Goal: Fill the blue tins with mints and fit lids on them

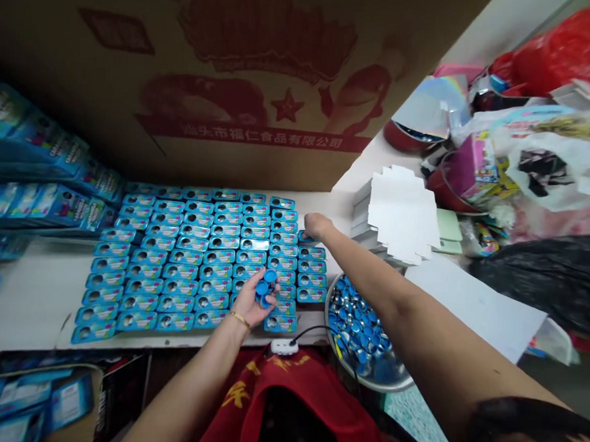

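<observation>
Several small round blue-capped pieces [263, 288] rest in the fingers of my left hand [250, 304], palm turned up, above the rows of blue printed boxes [181, 272]. Each box has a round dark opening at one end. My right hand [317, 225] is closed at the far end of the rightmost short column of boxes [311, 266]. Something blue shows at its fingertips; whether that is a box or a capped piece I cannot tell. Under my right forearm, a metal bowl [399, 374] holds many more blue-capped pieces.
A large printed carton [252, 164] stands behind the boxes. More blue packages [49, 155] are stacked at the left. To the right are folded white cartons [400, 209], a white sheet [470, 297] and plastic bags [544, 175]. A white device with a cable [284, 346] hangs before my chest.
</observation>
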Demonstrator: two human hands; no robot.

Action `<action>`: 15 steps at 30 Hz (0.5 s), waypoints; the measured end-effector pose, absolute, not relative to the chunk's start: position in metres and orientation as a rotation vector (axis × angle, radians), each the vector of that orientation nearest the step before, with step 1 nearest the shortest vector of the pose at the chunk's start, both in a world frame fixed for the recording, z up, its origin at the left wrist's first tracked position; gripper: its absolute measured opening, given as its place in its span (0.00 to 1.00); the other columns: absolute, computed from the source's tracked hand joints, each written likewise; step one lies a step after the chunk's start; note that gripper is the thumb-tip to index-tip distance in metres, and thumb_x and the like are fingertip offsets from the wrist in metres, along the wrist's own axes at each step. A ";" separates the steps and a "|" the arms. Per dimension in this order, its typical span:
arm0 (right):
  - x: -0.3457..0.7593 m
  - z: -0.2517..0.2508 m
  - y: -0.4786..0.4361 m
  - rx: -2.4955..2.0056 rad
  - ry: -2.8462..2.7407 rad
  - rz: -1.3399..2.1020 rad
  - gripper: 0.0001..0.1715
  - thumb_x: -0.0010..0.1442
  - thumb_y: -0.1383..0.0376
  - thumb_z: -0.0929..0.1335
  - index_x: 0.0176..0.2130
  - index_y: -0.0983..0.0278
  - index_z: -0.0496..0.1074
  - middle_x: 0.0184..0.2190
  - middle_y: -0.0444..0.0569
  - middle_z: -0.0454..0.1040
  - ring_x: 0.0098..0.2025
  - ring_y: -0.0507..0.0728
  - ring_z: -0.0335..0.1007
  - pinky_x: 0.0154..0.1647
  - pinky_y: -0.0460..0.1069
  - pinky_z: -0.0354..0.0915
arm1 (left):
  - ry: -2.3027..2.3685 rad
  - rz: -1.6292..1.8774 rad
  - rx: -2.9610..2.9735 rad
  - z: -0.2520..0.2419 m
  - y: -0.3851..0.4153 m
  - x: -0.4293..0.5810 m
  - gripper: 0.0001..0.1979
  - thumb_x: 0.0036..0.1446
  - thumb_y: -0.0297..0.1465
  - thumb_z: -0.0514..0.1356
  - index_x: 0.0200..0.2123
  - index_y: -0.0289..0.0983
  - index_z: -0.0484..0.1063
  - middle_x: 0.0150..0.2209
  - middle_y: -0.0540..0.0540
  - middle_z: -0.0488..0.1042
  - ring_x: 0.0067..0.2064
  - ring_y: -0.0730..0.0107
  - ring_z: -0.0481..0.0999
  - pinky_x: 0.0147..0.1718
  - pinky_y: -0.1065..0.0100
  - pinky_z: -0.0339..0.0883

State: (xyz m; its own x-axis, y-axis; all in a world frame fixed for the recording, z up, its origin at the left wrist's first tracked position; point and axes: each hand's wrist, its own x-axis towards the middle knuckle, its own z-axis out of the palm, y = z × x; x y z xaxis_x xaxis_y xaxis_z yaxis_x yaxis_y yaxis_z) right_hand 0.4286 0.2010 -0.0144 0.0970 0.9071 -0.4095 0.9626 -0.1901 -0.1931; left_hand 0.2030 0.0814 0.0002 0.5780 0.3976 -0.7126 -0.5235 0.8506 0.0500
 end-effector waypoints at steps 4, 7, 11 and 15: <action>0.398 0.010 0.150 2.278 2.188 -0.703 0.16 0.52 0.62 0.66 0.43 0.61 0.69 0.37 0.49 0.72 0.39 0.54 0.67 0.38 0.47 0.60 | 0.850 0.500 -0.136 -0.005 0.093 0.210 0.09 0.50 0.34 0.58 0.30 0.33 0.66 0.28 0.46 0.70 0.26 0.76 0.71 0.12 0.81 0.54; 0.370 0.019 0.116 2.060 2.549 -1.054 0.11 0.53 0.63 0.66 0.38 0.60 0.72 0.35 0.45 0.71 0.37 0.51 0.67 0.38 0.45 0.60 | 0.882 0.516 -0.088 -0.007 0.095 0.217 0.08 0.50 0.34 0.58 0.31 0.35 0.66 0.25 0.49 0.69 0.25 0.75 0.72 0.11 0.81 0.53; 0.358 0.018 0.095 2.095 2.445 -1.230 0.04 0.48 0.67 0.69 0.29 0.65 0.73 0.29 0.46 0.70 0.32 0.51 0.66 0.34 0.45 0.60 | 0.893 0.485 -0.069 -0.011 0.088 0.225 0.06 0.50 0.32 0.58 0.32 0.36 0.66 0.22 0.51 0.68 0.23 0.76 0.71 0.10 0.82 0.52; 0.376 0.014 0.083 2.090 2.394 -1.351 0.03 0.48 0.67 0.68 0.28 0.65 0.70 0.28 0.44 0.69 0.28 0.49 0.66 0.30 0.44 0.61 | 0.893 0.430 -0.101 -0.012 0.078 0.228 0.07 0.51 0.33 0.57 0.31 0.35 0.66 0.22 0.50 0.68 0.22 0.77 0.70 0.10 0.82 0.52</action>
